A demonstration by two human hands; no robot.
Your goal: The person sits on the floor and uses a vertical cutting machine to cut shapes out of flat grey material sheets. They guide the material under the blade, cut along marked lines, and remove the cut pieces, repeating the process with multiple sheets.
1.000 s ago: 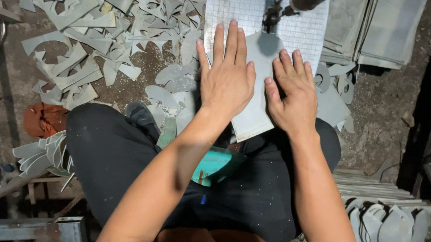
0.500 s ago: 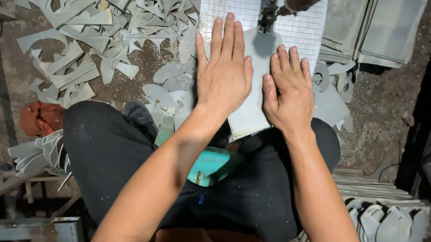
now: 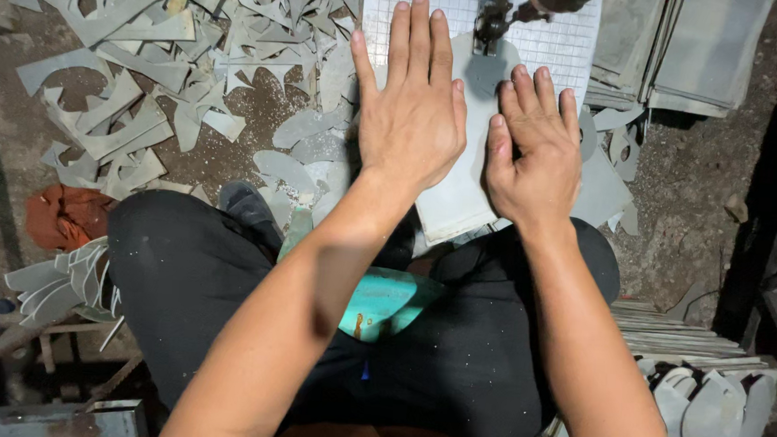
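Both my hands lie flat, fingers spread, on a grey sheet [image 3: 457, 200] that rests on a white gridded cutting table [image 3: 557, 43]. My left hand [image 3: 412, 104] presses the sheet's left part. My right hand [image 3: 534, 151] presses its right part. Just beyond my fingertips a dark cutting head [image 3: 492, 20] stands over the sheet, where a curved cut shows. Neither hand grips anything.
Several grey offcuts [image 3: 120, 98] litter the ground at the left. Stacked grey sheets [image 3: 681, 48] lie at the upper right. Cut oval pieces [image 3: 706, 412] and a flat stack sit at the lower right. An orange rag [image 3: 61, 215] lies at left. A teal seat [image 3: 384, 302] shows between my legs.
Both hands have slid the sheet a little farther toward the cutting head; my left hand's fingers now reach higher over the gridded table.
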